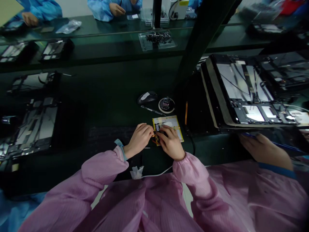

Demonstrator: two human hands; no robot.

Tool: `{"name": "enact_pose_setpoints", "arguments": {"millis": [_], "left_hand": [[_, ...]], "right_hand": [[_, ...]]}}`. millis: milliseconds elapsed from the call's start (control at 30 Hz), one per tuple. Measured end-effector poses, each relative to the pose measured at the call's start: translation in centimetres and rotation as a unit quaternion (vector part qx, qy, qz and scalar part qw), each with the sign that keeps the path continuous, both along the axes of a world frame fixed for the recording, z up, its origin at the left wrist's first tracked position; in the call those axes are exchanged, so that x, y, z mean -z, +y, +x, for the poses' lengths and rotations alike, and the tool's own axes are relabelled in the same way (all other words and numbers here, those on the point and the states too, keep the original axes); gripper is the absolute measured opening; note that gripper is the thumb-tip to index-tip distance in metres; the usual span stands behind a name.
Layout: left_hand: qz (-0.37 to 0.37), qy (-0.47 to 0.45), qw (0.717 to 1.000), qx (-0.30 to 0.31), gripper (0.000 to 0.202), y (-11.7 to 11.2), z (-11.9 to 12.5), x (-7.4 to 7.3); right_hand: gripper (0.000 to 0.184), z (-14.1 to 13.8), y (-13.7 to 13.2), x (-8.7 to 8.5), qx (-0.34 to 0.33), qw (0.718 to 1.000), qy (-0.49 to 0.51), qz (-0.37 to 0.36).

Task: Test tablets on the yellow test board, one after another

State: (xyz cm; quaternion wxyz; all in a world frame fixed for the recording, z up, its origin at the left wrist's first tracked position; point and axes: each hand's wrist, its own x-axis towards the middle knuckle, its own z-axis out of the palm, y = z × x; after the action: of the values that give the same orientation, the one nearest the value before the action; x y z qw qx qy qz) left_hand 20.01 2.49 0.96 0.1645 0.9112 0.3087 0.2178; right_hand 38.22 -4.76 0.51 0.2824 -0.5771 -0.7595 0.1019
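Note:
Both my hands meet over a small flat yellow part (169, 124) with a white face, lying on the dark green bench. My left hand (139, 139) is curled, its fingertips pinching the part's near left corner. My right hand (171, 141) lies on the part's lower edge with bent fingers pressed down on it. Orange tape or flex shows between the two hands; what exactly the fingertips grip there is too small to make out. My sleeves are pink.
A dark mouse-like tool (147, 97), a pen-like tool (152, 110) and a tape roll (166, 105) lie just beyond the part. Opened tablet backs (248, 93) are stacked at right, others (33, 125) at left. A co-worker's hand (263, 149) is at right; people in blue sit across.

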Motion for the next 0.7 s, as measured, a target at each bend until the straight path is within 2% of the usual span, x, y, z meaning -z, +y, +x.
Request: {"name": "enact_pose_setpoints", "arguments": {"millis": [233, 300, 367, 433, 500, 600, 700], "left_hand": [[-0.003, 0.009, 1.000, 0.005, 0.011, 0.3, 0.2, 0.2], [-0.009, 0.009, 1.000, 0.005, 0.009, 0.4, 0.1, -0.3], [-0.008, -0.007, 1.000, -0.011, 0.013, -0.1, -0.4, -1.3], [0.006, -0.033, 0.998, -0.052, 0.020, -1.3, -1.2, -2.2], [0.024, -0.032, 0.997, -0.073, 0.015, -3.0, -1.9, -2.7], [0.039, 0.050, 0.997, -0.041, 0.013, -5.4, -2.2, -2.3], [0.022, 0.120, 0.992, -0.006, 0.020, -6.6, -1.6, -1.6]], "right_hand": [[0.023, -1.1, 0.1, -0.8, 0.008, 0.996, -0.092, -0.017], [0.021, -1.6, 0.2, -1.0, 0.024, 0.993, -0.112, -0.021], [0.022, -1.3, 0.3, -1.4, 0.024, 0.995, -0.090, -0.024], [0.028, -0.1, 0.0, -2.1, 0.007, 0.999, -0.025, -0.019], [0.033, 1.7, -0.8, -2.9, 0.024, 0.998, 0.051, 0.005], [0.032, 4.5, -3.2, -3.9, 0.106, 0.989, 0.107, 0.014], [0.031, 5.8, -6.1, -3.6, 0.095, 0.992, 0.070, -0.041]]}}
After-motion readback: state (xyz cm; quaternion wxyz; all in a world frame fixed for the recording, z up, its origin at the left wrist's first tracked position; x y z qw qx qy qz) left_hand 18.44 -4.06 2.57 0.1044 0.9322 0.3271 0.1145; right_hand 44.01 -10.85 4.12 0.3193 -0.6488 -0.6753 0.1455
